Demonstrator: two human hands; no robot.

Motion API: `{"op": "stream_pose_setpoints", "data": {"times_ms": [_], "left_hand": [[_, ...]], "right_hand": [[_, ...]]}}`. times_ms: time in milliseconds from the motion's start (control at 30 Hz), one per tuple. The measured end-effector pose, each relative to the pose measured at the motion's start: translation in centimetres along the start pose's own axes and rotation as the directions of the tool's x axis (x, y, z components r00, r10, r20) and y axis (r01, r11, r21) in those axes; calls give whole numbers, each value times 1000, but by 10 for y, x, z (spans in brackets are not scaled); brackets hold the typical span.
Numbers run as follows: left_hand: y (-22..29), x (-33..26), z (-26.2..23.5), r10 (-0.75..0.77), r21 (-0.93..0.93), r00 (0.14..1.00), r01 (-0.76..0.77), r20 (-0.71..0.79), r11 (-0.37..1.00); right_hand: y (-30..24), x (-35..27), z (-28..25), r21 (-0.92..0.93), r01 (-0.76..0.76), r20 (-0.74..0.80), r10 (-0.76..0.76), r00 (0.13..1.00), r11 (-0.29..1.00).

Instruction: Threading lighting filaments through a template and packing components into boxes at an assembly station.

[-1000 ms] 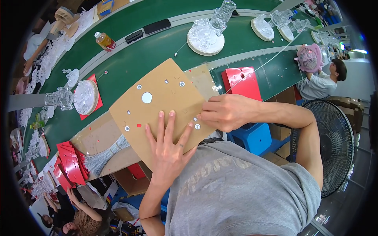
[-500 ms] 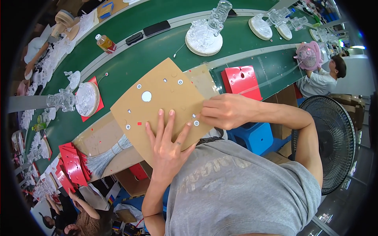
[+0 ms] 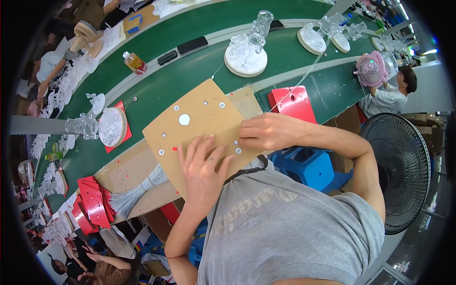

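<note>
A tan board (image 3: 190, 102) with a round hole, small slots and several metal-ringed holes is tilted across the bench's near edge in front of me. My left hand (image 3: 202, 166) rests on its lower part, fingers apart and slightly bent. At the board's right side, beside a slot and a ringed hole, my right hand (image 3: 266, 132) is closed in a pinch. A thin pale wire strand (image 3: 304, 78) runs up and right from it; its end at the fingertips is hidden. Left of the board lies a bundle of silvery wires (image 3: 135, 194).
Red plates are stacked at right (image 3: 297, 102) and lower left (image 3: 95, 204). Clear plastic assemblies on round bases (image 3: 246, 59) stand along the green bench (image 3: 180, 69). A bottle (image 3: 135, 63), a blue stool (image 3: 311, 171) and a large black fan (image 3: 403, 175) are around. Other people sit nearby.
The board sits slightly lower and to the right in view. My left fingers have drawn back and bent more. The pale strand by my right hand now points more steeply upward.
</note>
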State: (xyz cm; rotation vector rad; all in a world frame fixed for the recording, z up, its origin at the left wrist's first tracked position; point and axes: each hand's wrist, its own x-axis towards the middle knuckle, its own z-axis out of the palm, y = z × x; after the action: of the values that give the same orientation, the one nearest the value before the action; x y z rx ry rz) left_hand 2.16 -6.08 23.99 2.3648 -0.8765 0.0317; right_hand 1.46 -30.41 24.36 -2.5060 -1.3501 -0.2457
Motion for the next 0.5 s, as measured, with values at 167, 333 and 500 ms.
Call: {"op": "stream_pose_setpoints", "data": {"times_ms": [167,333,500], "left_hand": [[-10,16,12,37,-274,998,-47,-41,961],[-9,15,17,88,-248,996,-92,-27,964],[-7,9,13,54,-282,998,-57,-17,958]], "right_hand": [[-4,-5,9,5,4,-109,-3,994,1000],[-17,-1,-3,141,-212,-29,218,975,967],[-39,0,9,210,-443,-50,462,885,871]]}}
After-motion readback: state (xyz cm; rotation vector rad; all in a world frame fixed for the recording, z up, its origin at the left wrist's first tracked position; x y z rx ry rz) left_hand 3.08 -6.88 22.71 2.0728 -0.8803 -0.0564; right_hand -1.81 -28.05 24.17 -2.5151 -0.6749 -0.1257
